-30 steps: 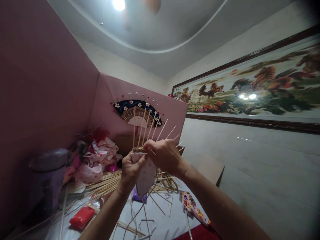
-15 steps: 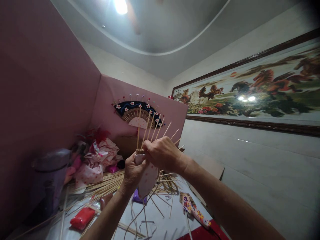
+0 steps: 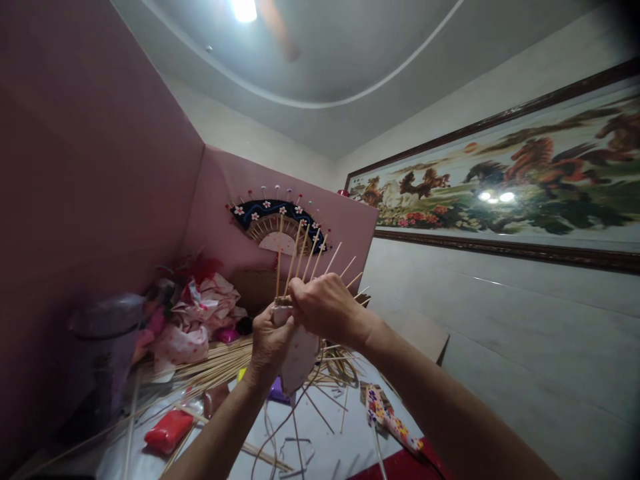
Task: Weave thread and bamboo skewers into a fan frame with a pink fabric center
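Observation:
My left hand [image 3: 269, 343] is closed around the left edge of a white, red-spotted fan base [image 3: 300, 363], thumb on its front. Thin wooden sticks [image 3: 299, 257] spread upward from the base like ribs. A band of brown twine [image 3: 283, 301] is woven around the foot of the leftmost sticks. My right hand [image 3: 327, 307] is closed, its fingers pinched at the foot of the sticks next to this band, seemingly on the brown cord; the fingertips are partly hidden. A loose length of cord [image 3: 287, 417] hangs below the base toward the table.
A finished dark-blue flowered fan [image 3: 273, 212] is mounted on the pink board [image 3: 345, 207] ahead. On the table [image 3: 250, 420] lie loose sticks [image 3: 220, 370], a red packet [image 3: 169, 431] and a flower-patterned piece [image 3: 393, 420]. Crumpled pink cloth [image 3: 210, 310] and a purplish container [image 3: 103, 360] stand left.
The whole view has shifted slightly. Both hands keep their hold on the fan, and the base has tilted a little; otherwise little differs.

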Available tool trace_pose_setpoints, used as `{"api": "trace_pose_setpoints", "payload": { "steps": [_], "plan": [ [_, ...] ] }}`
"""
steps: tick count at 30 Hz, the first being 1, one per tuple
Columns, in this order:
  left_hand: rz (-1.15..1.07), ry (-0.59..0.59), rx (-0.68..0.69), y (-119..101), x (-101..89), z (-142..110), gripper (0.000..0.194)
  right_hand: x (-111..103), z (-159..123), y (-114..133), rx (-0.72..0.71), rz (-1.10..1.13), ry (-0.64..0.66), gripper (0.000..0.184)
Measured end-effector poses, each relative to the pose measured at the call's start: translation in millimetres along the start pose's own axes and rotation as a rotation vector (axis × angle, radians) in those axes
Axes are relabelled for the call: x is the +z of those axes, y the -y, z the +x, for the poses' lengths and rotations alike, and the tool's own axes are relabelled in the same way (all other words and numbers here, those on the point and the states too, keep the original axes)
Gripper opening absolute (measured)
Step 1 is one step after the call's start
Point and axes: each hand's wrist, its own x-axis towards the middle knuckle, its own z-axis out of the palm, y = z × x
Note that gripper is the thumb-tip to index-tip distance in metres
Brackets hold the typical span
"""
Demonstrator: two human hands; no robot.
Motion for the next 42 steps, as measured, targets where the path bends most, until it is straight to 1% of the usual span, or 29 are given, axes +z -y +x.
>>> {"api": "trace_pose_setpoints", "payload": {
  "steps": [9,13,16,20,23,28,33,42],
  "plan": [
    [-0.08,0.001,-0.031,-0.6,0.7,-0.3,0.028,2.6,1.3,-0.1,0.019,0.01,0.015,0.016],
    [-0.142,-0.02,-0.063,-1.7,-0.3,1.6,0.032,7.5,0.8,-2.0,0.056,0.076,-0.027,0.019],
    [-0.161,-0.011,-0.078,-2.2,-3.0,3.4,0.029,9.4,-4.5,-7.1,0.128,0.215,-0.081,0.02],
    [-0.151,-0.038,-0.093,-3.3,-6.1,4.9,0.029,10.2,-17.6,-12.3,0.295,0.383,-0.179,0.015],
    [-0.155,-0.053,-0.09,-4.7,-5.9,4.9,0.029,13.2,-25.9,-11.2,0.376,0.421,-0.183,0.012],
    [-0.173,-0.051,-0.103,-5.9,-4.2,3.9,0.028,19.3,-30.1,-5.0,0.396,0.423,-0.167,0.01],
    [-0.183,-0.034,-0.089,-6.4,-3.8,4.5,0.027,20.1,-28.9,-0.1,0.416,0.354,-0.144,0.015],
    [-0.156,-0.049,-0.08,-9.8,-1.0,1.4,0.028,19.3,-26.5,0.7,0.35,0.202,-0.057,0.013]
  ]
}}
